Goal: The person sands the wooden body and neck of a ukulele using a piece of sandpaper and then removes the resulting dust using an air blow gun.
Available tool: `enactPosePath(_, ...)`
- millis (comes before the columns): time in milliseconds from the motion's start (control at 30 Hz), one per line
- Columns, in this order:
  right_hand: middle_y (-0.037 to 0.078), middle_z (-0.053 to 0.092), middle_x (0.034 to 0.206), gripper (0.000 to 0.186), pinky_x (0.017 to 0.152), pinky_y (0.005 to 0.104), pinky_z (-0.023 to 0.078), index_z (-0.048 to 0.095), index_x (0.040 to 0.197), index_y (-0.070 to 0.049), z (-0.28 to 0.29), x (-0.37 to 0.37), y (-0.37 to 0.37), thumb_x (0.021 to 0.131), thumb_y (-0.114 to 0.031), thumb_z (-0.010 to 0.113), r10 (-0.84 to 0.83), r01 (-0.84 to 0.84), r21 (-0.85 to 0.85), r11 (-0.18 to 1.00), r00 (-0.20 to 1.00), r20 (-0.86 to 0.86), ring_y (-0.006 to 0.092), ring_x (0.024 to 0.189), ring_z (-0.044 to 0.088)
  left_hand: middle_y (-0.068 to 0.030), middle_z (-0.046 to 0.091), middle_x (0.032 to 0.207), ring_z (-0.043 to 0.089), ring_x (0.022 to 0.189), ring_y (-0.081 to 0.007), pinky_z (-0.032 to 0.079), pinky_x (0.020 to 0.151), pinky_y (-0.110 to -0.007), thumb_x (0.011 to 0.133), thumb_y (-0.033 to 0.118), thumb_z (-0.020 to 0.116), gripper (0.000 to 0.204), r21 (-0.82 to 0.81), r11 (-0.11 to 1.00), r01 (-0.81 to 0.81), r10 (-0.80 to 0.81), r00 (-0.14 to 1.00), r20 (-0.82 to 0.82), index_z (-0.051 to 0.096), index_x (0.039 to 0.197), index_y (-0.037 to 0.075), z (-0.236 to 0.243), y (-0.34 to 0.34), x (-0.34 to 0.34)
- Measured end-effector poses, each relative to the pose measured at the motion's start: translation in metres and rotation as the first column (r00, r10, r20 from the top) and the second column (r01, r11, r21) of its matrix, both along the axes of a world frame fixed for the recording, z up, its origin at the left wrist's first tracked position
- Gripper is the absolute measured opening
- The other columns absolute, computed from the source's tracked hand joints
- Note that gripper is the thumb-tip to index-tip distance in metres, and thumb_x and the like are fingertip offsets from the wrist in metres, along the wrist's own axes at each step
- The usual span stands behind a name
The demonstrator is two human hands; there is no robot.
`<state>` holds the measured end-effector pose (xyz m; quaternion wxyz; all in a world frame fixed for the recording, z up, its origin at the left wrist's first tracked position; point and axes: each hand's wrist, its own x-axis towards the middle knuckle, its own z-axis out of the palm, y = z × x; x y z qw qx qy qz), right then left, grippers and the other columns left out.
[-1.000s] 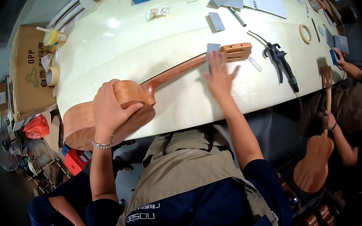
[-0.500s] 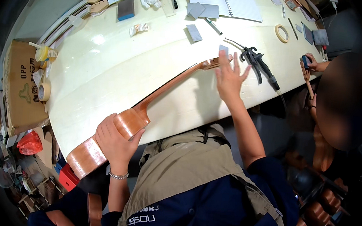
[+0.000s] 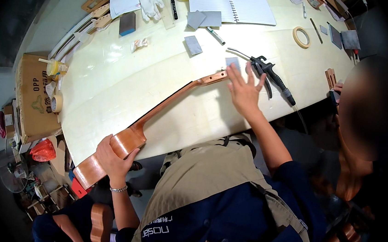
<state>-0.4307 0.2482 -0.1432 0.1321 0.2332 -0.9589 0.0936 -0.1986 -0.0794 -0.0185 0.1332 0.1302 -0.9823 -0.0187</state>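
Observation:
A small brown guitar-like instrument point(image 3: 125, 143), perhaps a ukulele, rests on edge along the table's near side, its neck slanting away to the right. My left hand point(image 3: 114, 161) grips the glossy side of its body, fingers over the top and thumb on the near side. Past the headstock point(image 3: 214, 78), my right hand point(image 3: 245, 94) hovers with fingers spread and nothing in it. Its fingertips are close to a grey sandpaper piece point(image 3: 232, 62). Right of that hand lies a black air blow gun point(image 3: 272, 75) with a thin nozzle and a hose.
Farther back lie more sandpaper point(image 3: 193, 45), a marker point(image 3: 215, 36), a spiral notebook point(image 3: 255, 6), white gloves point(image 3: 150, 6) and a tape roll point(image 3: 301, 37). A cardboard box point(image 3: 36, 102) stands left. Another person point(image 3: 366, 108) works at the right; someone else's arm point(image 3: 71, 230) shows lower left.
The view has shifted, moving the table's contents leftward in the picture. My right hand remains spread near the headstock, and my left keeps its grip on the body.

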Motion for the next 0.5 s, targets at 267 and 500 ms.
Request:
enactPosePath(267,0.016,0.046,0.132,0.040,0.099,0.0322,0.035,0.047,0.130,-0.003,0.004,-0.010,0.049,0.096,-0.022,0.039,0.148,0.236,-0.739,0.630,0.899,0.413,0.0274,0.120,0.044,-0.0090,0.059,0.108,0.052,0.107,-0.0244,0.032,0.098,-0.046,0.069,0.043,0.071,0.057,-0.032,0.986,0.166,-0.153,0.959,0.239,0.056,0.114,0.012,-0.036,0.089,-0.138)
enactPosePath(500,0.016,0.043,0.131,0.040,0.103,0.0360,0.031,0.051,0.126,0.000,0.029,-0.002,0.029,0.095,-0.022,0.038,0.308,0.194,-0.858,0.475,0.877,0.369,0.0288,0.123,0.041,-0.0110,0.064,0.070,0.062,0.067,-0.0294,0.049,0.061,-0.039,0.071,0.018,0.064,0.028,0.100,0.995,0.010,-0.050,0.916,0.397,0.065,0.099,0.016,-0.045,0.079,-0.177)
